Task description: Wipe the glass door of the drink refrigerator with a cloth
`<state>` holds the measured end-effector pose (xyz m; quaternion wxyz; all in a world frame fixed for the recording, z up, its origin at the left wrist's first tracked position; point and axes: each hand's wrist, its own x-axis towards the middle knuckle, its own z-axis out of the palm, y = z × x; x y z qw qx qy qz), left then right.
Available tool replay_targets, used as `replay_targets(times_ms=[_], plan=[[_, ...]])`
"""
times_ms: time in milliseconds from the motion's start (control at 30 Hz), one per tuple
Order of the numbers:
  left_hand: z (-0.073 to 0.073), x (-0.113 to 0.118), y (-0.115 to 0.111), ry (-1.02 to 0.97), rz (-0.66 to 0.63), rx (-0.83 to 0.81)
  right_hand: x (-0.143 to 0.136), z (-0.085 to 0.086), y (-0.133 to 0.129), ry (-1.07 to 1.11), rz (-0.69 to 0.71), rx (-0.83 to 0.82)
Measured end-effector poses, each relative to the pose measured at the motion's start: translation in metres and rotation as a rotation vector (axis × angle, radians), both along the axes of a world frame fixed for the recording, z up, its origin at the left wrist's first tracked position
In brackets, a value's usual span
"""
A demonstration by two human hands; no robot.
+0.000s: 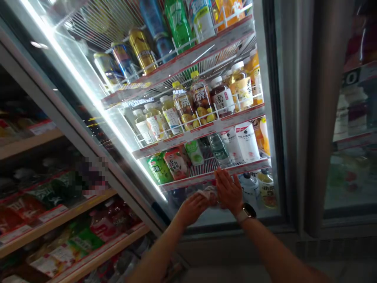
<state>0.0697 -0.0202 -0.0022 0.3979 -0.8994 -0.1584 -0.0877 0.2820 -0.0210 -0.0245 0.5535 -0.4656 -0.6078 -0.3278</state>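
My left hand (193,207) reaches in front of the lowest part of a lit drinks fridge. Its fingers are bent over a crumpled whitish cloth or tissue (209,193), partly hidden between my two hands. Beside it, my right hand (229,190) has its fingers stretched out and close together, just below the bottom rack's front edge (215,173). A dark-faced watch (249,210) is on my right wrist. Just above my right hand stands a clear green-labelled bottle (219,148). Whether my hands touch a glass pane is hard to tell.
Tea bottles (182,104) stand on the middle rack, cans (142,50) above. White cartons (247,142) and green and red packs (176,163) fill the lower rack. Wooden shelves (73,214) with packaged goods are at left; a metal door frame (312,118) runs down the right.
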Motion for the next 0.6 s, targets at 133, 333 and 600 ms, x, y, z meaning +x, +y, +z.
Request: replay_targets(times_ms=[133, 333, 600], plan=[[0.087, 0.026, 0.008, -0.355, 0.058, 0.164, 0.001, -0.002, 0.000, 0.016, 0.017, 0.004], [0.099, 0.082, 0.018, -0.595, -0.013, 0.175, 0.003, -0.012, 0.005, 0.053, 0.055, 0.060], [-0.011, 0.046, 0.004, -0.125, -0.013, -0.021, 0.014, -0.013, 0.001, -0.039, 0.228, 0.141]])
